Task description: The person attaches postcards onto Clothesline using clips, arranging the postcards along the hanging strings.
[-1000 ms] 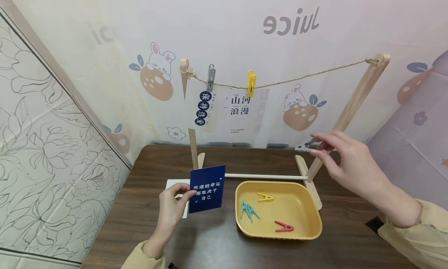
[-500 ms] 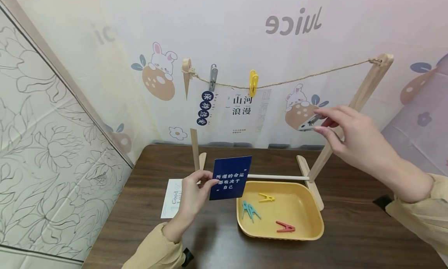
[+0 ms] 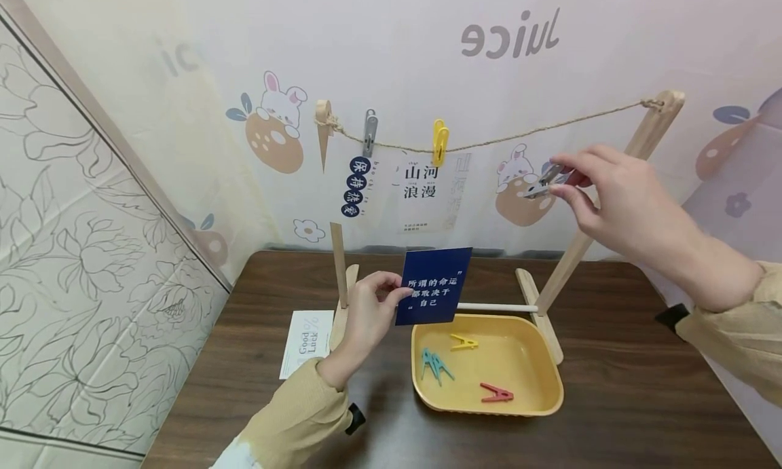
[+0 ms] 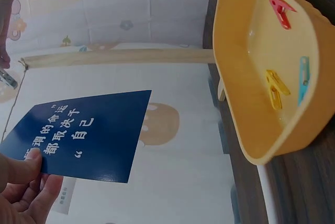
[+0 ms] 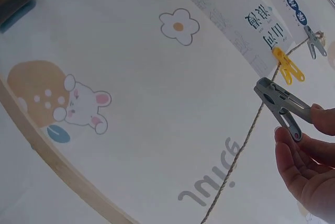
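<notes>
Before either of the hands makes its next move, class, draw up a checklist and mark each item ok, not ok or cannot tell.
1. Blue card pinched near its edge by the left hand: ok.
2. Gray peg pinched by the right hand: ok.
3. That peg squeezed open: not ok; its handles stand apart.
4. Blue card up at the rope: not ok; it is below, apart.
5. Yellow peg on the rope, white card hanging from it: ok.
6. Firmness of both grips: cannot tell.
</notes>
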{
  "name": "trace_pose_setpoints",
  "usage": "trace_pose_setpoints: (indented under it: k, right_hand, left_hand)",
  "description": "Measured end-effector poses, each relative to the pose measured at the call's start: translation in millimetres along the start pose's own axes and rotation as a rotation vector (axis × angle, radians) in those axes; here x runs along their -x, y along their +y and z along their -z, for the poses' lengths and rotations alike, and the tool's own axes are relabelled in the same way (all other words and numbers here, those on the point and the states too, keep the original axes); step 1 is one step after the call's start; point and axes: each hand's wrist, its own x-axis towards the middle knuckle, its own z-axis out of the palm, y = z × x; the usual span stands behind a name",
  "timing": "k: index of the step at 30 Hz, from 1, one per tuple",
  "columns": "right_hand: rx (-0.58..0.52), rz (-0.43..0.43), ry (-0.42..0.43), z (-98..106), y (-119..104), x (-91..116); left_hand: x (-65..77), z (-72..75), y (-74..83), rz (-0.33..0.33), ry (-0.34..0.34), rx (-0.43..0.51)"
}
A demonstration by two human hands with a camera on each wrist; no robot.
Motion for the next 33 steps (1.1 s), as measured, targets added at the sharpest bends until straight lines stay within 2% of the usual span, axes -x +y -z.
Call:
trace_pose_setpoints:
  k: [4, 10, 16, 21, 25, 33]
  right_hand:
    - [0.017, 0.006, 0.003, 2.2, 2.7, -5.4]
    - [0.033, -0.038, -0.04, 5.8, 2.1, -13.2]
    - [0.037, 0.002, -0.03, 7.3, 1.5, -24.7]
    - [0.039, -0.028, -0.087, 9.9, 1.1, -35.1]
    - [0.051, -0.058, -0.132, 11.9, 1.5, -41.5]
    - [0.061, -0.031, -0.136, 13.9, 6.7, -51.2]
  left_hand:
    - [-8.4, -9.2, 2.3, -0.017, 0.001, 0.023]
    - [-20.3, -21.3, 9.7, -0.026, -0.011, 0.048]
    - [-33.8, -31.2, 18.8, -0.043, -0.008, 0.051]
    - [-42.2, -37.7, 24.5, -0.064, -0.005, 0.044]
    - [-47.0, -41.9, 28.7, -0.064, -0.013, 0.049]
    - [-59.5, -48.8, 39.1, -0.037, -0.027, 0.045]
